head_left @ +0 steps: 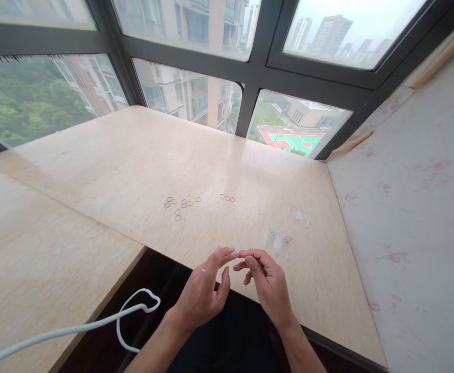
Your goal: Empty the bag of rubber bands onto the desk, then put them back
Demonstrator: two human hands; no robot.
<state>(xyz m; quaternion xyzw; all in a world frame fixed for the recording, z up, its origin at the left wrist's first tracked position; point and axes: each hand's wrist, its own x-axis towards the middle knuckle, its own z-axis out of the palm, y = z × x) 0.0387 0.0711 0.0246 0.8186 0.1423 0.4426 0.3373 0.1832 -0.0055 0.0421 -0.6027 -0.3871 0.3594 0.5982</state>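
1. We see the left hand (203, 292) at the lower centre of the frame, over the near edge of the table (94, 171). Its fingers are extended toward the right, with the thumb spread well apart from them; a ring (203, 270) is worn on one finger.

2. We see the right hand (272, 287) just beside it, thumb and forefinger pressed together, the other fingers loosely curled. The fingertips of the two hands meet or nearly meet. Whether a thin loop is pinched there, we cannot tell.

3. We find the small coloured loops lying flat at the centre of the frame: a scattered group (184, 203) left of centre, some overlapping, and a row of three (227, 198) farther right.

4. We note a clear packet (278, 242) above the right hand, with a white insert and more coloured loops showing in it; a second clear packet (299, 214) lies near, toward the right.

5. We judge the step in hand to be fine fingertip handling, well apart from the loops on the table.

6. We judge that the next move calls for a light, exact pinch, the loops being thin and close-lying.
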